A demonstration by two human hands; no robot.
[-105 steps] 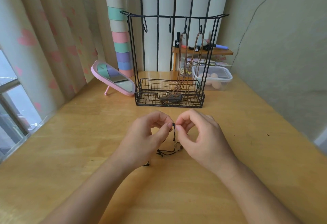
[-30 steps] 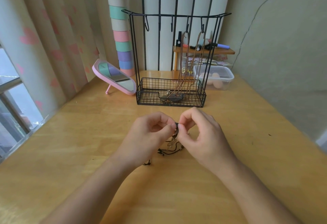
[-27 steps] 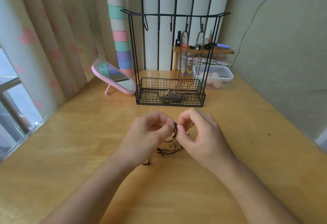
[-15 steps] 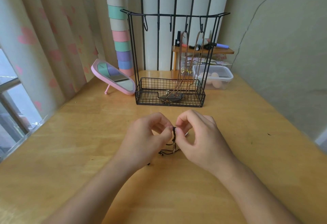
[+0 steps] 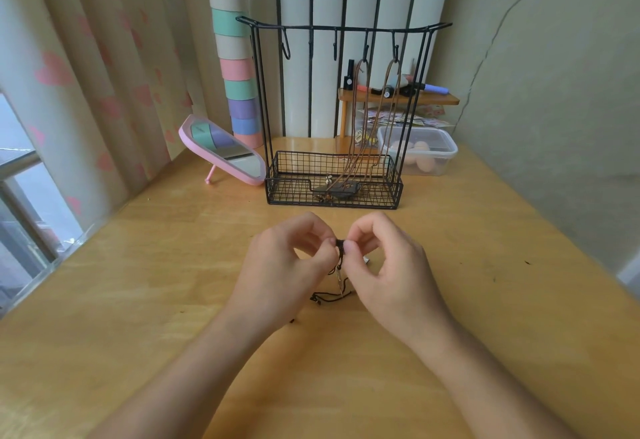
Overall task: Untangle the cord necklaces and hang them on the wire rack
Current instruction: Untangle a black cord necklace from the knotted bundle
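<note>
Pinching thin black cord necklace (image 5: 340, 252) | left hand (image 5: 282, 267) + right hand (image 5: 393, 265) gripping | smooth wooden table (image 5: 138, 282)

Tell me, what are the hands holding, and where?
Both the left hand and right hand pinch the tangled dark cord necklace at its bunched top.

left hand (image 5: 280, 274) + right hand (image 5: 393, 267): lifted slightly since 0.5 s | black cord (image 5: 340, 252): bunched at fingertips
</note>
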